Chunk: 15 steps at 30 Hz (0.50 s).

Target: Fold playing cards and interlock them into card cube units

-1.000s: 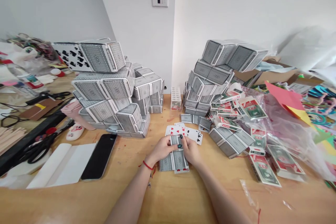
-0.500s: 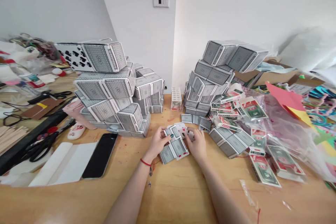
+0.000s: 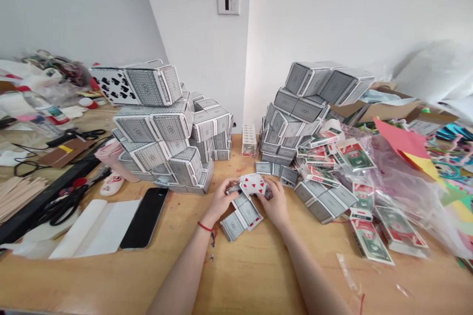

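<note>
My fingers (image 3: 266, 193) are clenching from both sides, pinching a small bunch of playing cards (image 3: 253, 185) with red pips facing up. My left hand (image 3: 220, 202) is gripping the bunch's left edge and my right hand (image 3: 275, 202) its right edge, holding it just above the table (image 3: 258, 275). Directly below my fingers, several grey-backed cards (image 3: 242, 214) are lying overlapped at a slant, touching the heels of my hands. A red string bracelet (image 3: 204, 227) is circling my left wrist.

Just beyond my right fingertips, a few loose card packs (image 3: 288, 174) are lying flat, and a narrow upright stack of cards (image 3: 249, 140) is standing farther ahead, against the wall. Past my left fingers, a tall pile of boxes made from grey-backed cards (image 3: 158, 133) is rising, and a matching pile (image 3: 295, 103) is towering beyond my right fingers. Farther right, dollar-printed card packs (image 3: 369, 241) are spilling across a clear plastic bag (image 3: 406, 192). Out to the left of my fingers, a black smartphone (image 3: 145, 217) is lying face up beside a white folded sheet (image 3: 96, 229), with black-handled scissors (image 3: 62, 206) resting past them.
</note>
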Motion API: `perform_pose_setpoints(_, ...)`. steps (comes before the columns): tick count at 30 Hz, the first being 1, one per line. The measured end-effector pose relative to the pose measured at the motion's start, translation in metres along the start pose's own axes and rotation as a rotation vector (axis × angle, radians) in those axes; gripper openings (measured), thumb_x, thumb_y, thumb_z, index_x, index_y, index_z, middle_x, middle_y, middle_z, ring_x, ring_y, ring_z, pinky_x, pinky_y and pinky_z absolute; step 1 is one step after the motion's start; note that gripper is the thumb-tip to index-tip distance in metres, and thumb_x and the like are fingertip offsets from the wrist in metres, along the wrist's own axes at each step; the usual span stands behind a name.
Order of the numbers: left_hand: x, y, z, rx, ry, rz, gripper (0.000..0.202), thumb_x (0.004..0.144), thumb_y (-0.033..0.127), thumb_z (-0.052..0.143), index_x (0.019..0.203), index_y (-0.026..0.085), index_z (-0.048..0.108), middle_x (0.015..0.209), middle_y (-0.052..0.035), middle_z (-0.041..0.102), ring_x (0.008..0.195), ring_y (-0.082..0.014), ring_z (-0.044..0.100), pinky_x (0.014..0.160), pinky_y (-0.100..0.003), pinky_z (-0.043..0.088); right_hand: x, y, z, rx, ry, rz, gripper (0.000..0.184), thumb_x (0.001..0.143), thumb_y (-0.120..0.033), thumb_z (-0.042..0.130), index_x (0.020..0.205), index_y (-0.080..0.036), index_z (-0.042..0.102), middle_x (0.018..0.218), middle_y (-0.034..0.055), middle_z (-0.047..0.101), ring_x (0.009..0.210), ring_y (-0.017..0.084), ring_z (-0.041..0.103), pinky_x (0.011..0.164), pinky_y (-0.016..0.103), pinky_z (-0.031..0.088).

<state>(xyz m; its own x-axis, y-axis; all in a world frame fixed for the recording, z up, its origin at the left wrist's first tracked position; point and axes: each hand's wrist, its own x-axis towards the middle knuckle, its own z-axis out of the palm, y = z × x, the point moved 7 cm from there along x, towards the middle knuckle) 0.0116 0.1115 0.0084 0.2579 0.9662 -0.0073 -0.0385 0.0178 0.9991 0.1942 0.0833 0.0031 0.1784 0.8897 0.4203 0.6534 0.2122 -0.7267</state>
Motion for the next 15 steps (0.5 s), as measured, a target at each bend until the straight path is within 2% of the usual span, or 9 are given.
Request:
perform_pose_setpoints(2,0.001,0.0,-0.003,0.004,0.024,-0.001,0.029,0.064,0.014,0.057,0.094,0.017,0.055,0.1,-0.0046,0.059,0.096,-0.0174,0.053,0.085,-0.029,0.04,0.0,0.003,0.001,0.085,-0.003,0.056,0.043,0.07,-0.027,0.059,0.111,-0.019,0.05,0.103,0.0112,0.049,0.08,0.021,0.053,0.072,0.037,0.046)
perform_pose_setpoints(4,0.001,0.001,-0.003,-0.015,0.017,0.001,0.035,0.064,0.013,0.057,0.099,0.017,0.053,0.105,-0.0053,0.058,0.098,-0.0174,0.052,0.086,-0.029,0.039,-0.001,0.006,0.001,0.143,0.007,0.106,0.044,0.069,-0.025,0.059,0.111,-0.019,0.05,0.105,0.0119,0.046,0.074,0.019,0.053,0.068,0.036,0.048)
perform_pose_setpoints(7,0.002,0.004,-0.003,-0.016,-0.005,0.038,0.045,0.063,0.009,0.054,0.107,0.019,0.052,0.117,-0.0052,0.053,0.105,-0.0176,0.049,0.089,-0.029,0.036,-0.003,0.009,-0.002,0.189,0.052,0.146,0.043,0.067,-0.024,0.059,0.11,-0.018,0.051,0.104,0.011,0.044,0.076,0.019,0.053,0.069,0.035,0.048)
perform_pose_setpoints(9,0.002,0.002,-0.005,0.014,0.008,0.046,0.041,0.063,0.009,0.053,0.102,0.018,0.056,0.111,-0.0049,0.057,0.102,-0.018,0.051,0.087,-0.029,0.037,-0.004,0.01,-0.004,0.197,0.068,0.165,0.041,0.068,-0.025,0.058,0.108,-0.018,0.052,0.1,0.0096,0.046,0.074,0.018,0.053,0.067,0.034,0.047)
perform_pose_setpoints(12,0.003,-0.007,-0.016,0.018,0.131,0.017,0.023,0.062,0.013,0.055,0.084,0.017,0.058,0.089,-0.0024,0.061,0.082,-0.0157,0.056,0.072,-0.026,0.042,-0.003,0.009,-0.005,0.164,0.058,0.167,0.03,0.071,-0.03,0.054,0.098,-0.018,0.058,0.083,0.0056,0.052,0.064,0.017,0.051,0.061,0.031,0.045)
perform_pose_setpoints(15,0.0,-0.016,-0.029,-0.05,0.311,-0.034,0.017,0.06,0.018,0.058,0.077,0.017,0.055,0.076,0.0008,0.058,0.066,-0.0118,0.053,0.057,-0.021,0.04,-0.004,0.011,-0.006,0.139,0.069,0.209,0.025,0.072,-0.04,0.054,0.077,-0.017,0.06,0.063,0.0012,0.053,0.057,0.016,0.047,0.056,0.027,0.04)
